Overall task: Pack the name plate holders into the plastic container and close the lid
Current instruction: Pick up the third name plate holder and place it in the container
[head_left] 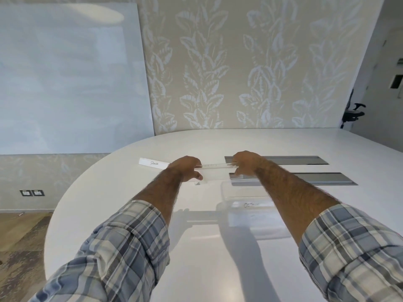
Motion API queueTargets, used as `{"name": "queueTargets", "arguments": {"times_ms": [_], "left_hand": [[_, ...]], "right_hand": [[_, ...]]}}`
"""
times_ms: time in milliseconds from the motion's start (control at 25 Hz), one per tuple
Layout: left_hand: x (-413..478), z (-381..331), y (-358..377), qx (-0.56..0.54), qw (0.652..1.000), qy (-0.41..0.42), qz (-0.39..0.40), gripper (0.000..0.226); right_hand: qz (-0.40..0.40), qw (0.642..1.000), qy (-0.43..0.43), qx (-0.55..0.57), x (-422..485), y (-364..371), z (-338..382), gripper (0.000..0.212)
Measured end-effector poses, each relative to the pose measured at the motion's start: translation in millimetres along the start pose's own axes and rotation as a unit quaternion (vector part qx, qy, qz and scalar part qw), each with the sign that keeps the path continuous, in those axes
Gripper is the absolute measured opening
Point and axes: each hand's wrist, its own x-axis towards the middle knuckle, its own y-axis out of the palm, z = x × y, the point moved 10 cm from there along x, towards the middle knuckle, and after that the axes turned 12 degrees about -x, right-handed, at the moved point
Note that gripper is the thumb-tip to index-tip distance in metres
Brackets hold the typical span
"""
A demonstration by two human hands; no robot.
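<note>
I hold a clear acrylic name plate holder above the white table, one hand at each end. My left hand grips its left end and my right hand grips its right end. Behind my left hand a second name plate holder with a handwritten card lies on the table. A clear plastic container sits nearer to me, under my right forearm, with a written label inside; whether its lid is on I cannot tell.
Two grey cable-access slots are set into the white oval table to the right. A whiteboard leans on the leaf-patterned wall at left. An office chair stands far right.
</note>
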Motion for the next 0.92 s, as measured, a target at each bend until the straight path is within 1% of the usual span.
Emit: {"name": "queueTargets", "arguments": {"times_ms": [80,240,480,640,760,920], "left_hand": [[3,-35,7,-0.001,1.0,0.004,0.002,0.046],[13,-81,21,0.003,1.0,0.004,0.008,0.049],[30,-128,45,0.002,1.0,0.019,0.018,0.05],[37,-134,74,-0.01,0.999,0.016,0.029,0.051],[39,-128,92,-0.019,0.999,0.005,0.041,0.049],[38,-117,107,-0.032,0.998,-0.008,0.044,0.053]], "right_hand": [[0.001,1.0,0.003,-0.013,-16,-2,-31,0.046],[0.005,1.0,0.011,-0.011,-37,-3,-76,0.046],[0.015,1.0,0.019,0.01,-53,18,-112,0.049],[0.028,0.999,0.018,0.013,-53,33,-118,0.045],[0.048,0.999,0.014,0.003,-50,49,-118,0.043],[0.056,0.998,0.015,-0.004,-44,66,-112,0.042]]}}
